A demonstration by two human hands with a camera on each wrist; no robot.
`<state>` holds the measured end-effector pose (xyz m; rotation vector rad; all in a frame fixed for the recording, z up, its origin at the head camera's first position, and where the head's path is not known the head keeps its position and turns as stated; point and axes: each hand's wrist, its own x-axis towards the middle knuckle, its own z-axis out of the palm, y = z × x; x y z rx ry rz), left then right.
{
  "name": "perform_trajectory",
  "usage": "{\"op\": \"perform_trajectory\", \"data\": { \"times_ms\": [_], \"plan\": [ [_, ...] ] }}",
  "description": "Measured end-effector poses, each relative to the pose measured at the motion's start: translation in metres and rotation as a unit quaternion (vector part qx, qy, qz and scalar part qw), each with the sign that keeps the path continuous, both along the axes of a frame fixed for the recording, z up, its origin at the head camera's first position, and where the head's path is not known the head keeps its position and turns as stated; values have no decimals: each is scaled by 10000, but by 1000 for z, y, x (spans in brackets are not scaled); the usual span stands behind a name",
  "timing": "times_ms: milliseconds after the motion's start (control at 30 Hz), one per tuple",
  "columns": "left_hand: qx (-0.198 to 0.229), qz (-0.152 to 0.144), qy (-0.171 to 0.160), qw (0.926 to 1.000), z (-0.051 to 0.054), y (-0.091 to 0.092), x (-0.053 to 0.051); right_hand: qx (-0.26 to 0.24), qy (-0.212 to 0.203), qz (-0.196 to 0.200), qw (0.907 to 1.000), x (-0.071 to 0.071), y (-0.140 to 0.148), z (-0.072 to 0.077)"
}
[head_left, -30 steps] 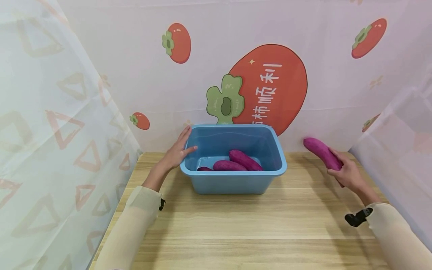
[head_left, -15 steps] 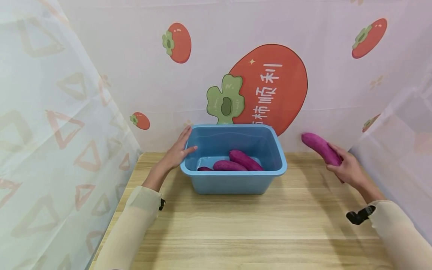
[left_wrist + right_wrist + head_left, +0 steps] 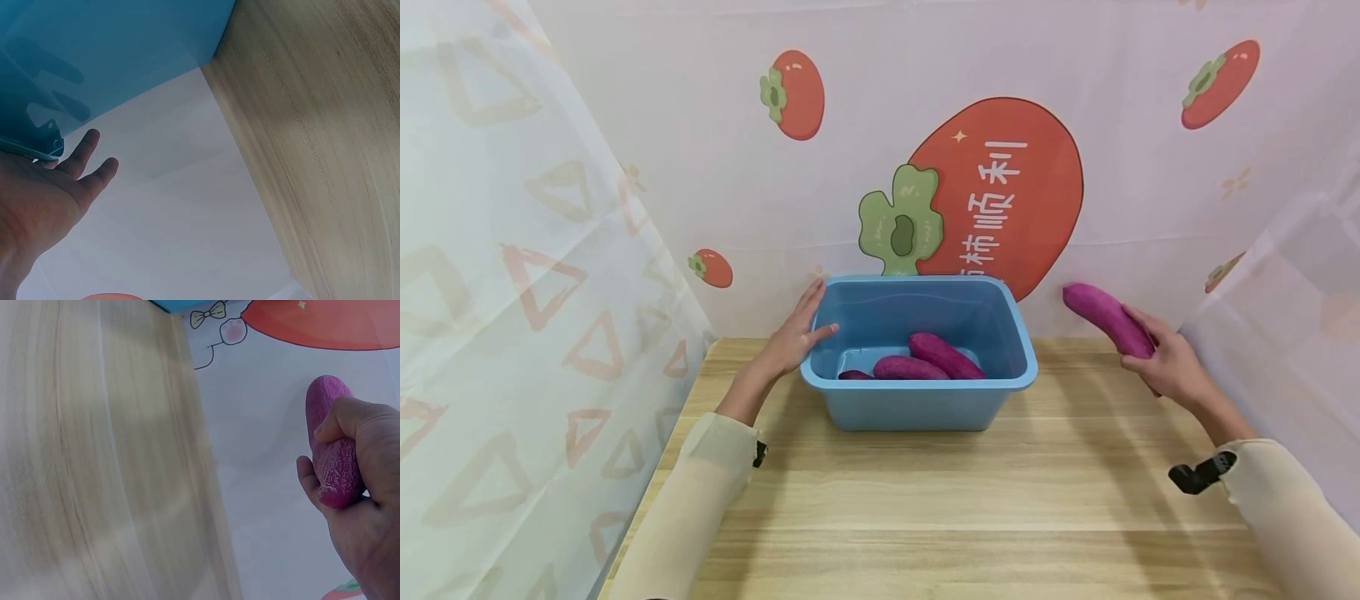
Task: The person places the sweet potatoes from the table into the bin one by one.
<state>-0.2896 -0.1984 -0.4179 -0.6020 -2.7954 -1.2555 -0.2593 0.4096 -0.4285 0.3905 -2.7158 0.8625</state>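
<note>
My right hand (image 3: 1176, 367) grips a long purple sweet potato (image 3: 1105, 310) above the right side of the table, its far end pointing toward the back left. In the right wrist view the thumb and fingers wrap round the sweet potato (image 3: 340, 469), and its near end sticks out of the grasp. My left hand (image 3: 790, 337) rests on the left rim of a blue plastic basin (image 3: 917, 408), thumb over the inner side. In the left wrist view the fingers of the left hand (image 3: 44, 200) are extended beside the basin wall. Inside the basin lie two purple sweet potatoes (image 3: 945, 356) and a partly hidden darker piece (image 3: 854, 376).
The basin stands at the back of a wooden table (image 3: 970, 500), close to a white cloth backdrop (image 3: 662, 125) printed with red persimmons. Cloth walls (image 3: 1292, 275) also close off the left and right sides.
My right hand has lifted the sweet potato higher, drifting slightly left over the last half second. The left hand and the basin have stayed in place.
</note>
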Motion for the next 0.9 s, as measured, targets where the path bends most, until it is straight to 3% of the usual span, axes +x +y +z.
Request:
{"op": "perform_trajectory", "data": {
  "times_ms": [567,900],
  "plan": [
    [4,-21,46,10000,0,0,0,-175,195,266,9993,1,-16,27],
    [22,-48,62,10000,-1,0,0,-276,-321,377,9984,3,-34,47]
  ]
}}
